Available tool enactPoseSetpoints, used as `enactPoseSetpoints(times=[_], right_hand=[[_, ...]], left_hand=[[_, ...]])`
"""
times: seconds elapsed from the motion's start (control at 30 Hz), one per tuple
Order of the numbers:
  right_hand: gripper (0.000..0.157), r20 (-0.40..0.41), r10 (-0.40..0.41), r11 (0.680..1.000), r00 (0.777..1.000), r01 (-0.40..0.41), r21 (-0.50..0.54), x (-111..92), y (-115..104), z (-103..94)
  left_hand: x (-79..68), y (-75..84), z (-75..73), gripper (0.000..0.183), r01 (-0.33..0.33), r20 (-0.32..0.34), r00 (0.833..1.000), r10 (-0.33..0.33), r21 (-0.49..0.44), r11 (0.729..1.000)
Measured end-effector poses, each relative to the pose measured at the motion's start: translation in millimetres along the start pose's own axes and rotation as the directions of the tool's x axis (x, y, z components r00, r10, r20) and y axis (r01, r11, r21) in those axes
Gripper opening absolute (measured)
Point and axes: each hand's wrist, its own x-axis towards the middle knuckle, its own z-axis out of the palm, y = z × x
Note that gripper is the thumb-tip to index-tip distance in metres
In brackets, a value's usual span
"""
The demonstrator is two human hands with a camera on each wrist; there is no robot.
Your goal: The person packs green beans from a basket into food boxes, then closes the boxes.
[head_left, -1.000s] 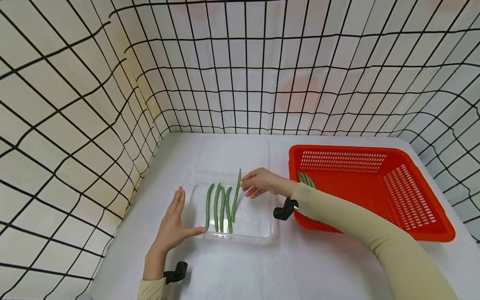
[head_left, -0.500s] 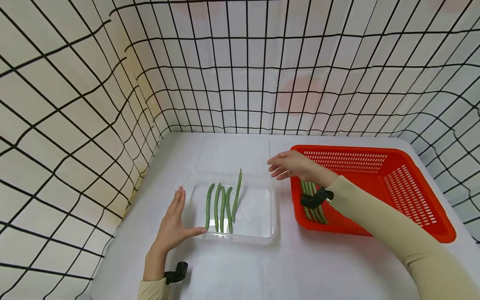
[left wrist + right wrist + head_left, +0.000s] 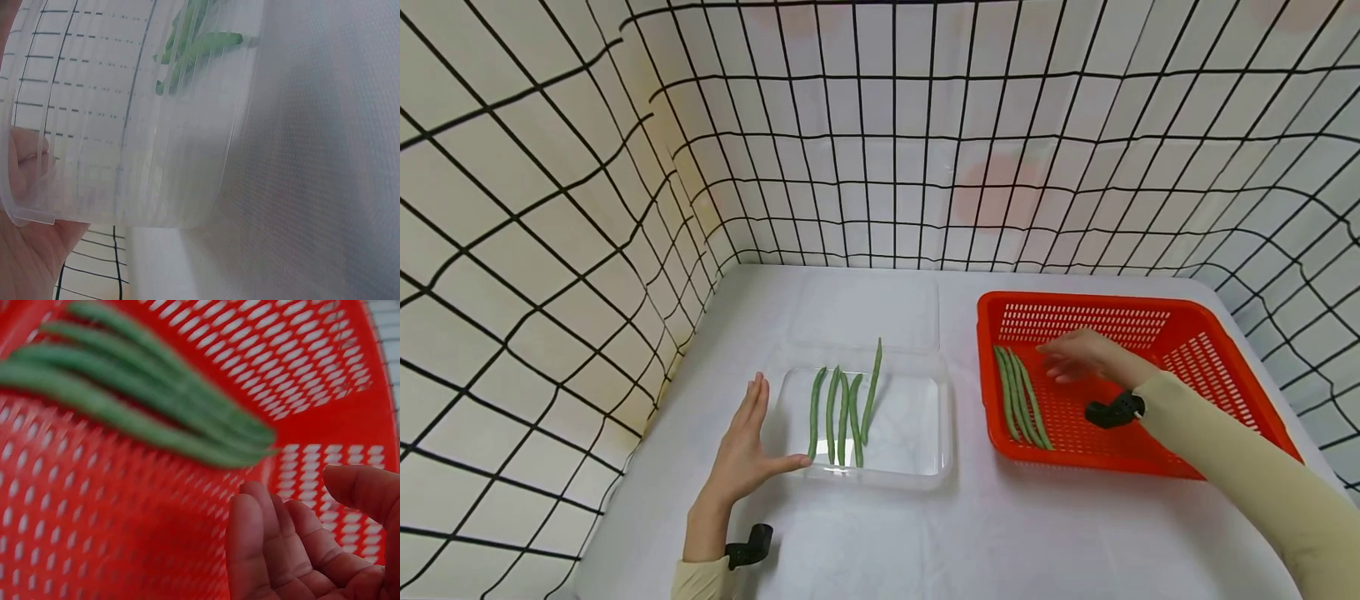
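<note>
Several green beans (image 3: 853, 421) lie lengthwise in a clear plastic container (image 3: 945, 425). The rightmost bean (image 3: 872, 392) leans with its far tip over the back rim. My left hand (image 3: 741, 462) rests at the container's near left corner, fingers straight along the left side and thumb at the front rim. The left wrist view shows its fingers (image 3: 28, 159) through the clear wall. Inside the red basket (image 3: 1097, 300), my right hand (image 3: 1086, 356) hovers with relaxed fingers, holding nothing. Just left of it, several more green beans (image 3: 156, 394) lie side by side against the basket's left wall.
A clear flat lid (image 3: 865, 312) lies behind the container on the white table (image 3: 985, 533). White walls with a black wire grid (image 3: 910, 158) enclose the back and sides.
My right hand has let go of the rightmost bean in the container and moved right, into the red basket, uncovering the beans there. The left hand has stayed in place.
</note>
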Motion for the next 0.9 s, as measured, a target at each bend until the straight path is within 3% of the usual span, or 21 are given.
enactPoseSetpoints(times=[0.23,0.43,0.67,0.9], right_hand=[[0.050,0.054,0.029,1.000,0.998,-0.029,0.005,2,28,-8.7],[0.045,0.093,0.030,0.996,0.995,-0.038,0.077,3,42,-7.8],[0.044,0.130,0.033,0.989,0.991,-0.051,0.138,7,37,6.2],[0.037,0.093,0.052,0.993,0.994,-0.062,0.099,13,27,21.9]], left_hand=[[-0.2,0.0,1.3,0.132,0.003,0.008,1.000,-0.003,-0.010,1.000],[-0.4,1.3,0.7,0.132,0.018,0.018,1.000,-0.017,-0.008,1.000],[0.2,2.5,-1.2,0.132,0.012,0.010,1.000,-0.012,0.002,1.000],[0.2,2.5,-1.8,0.132,0.019,0.011,1.000,-0.019,0.005,1.000]])
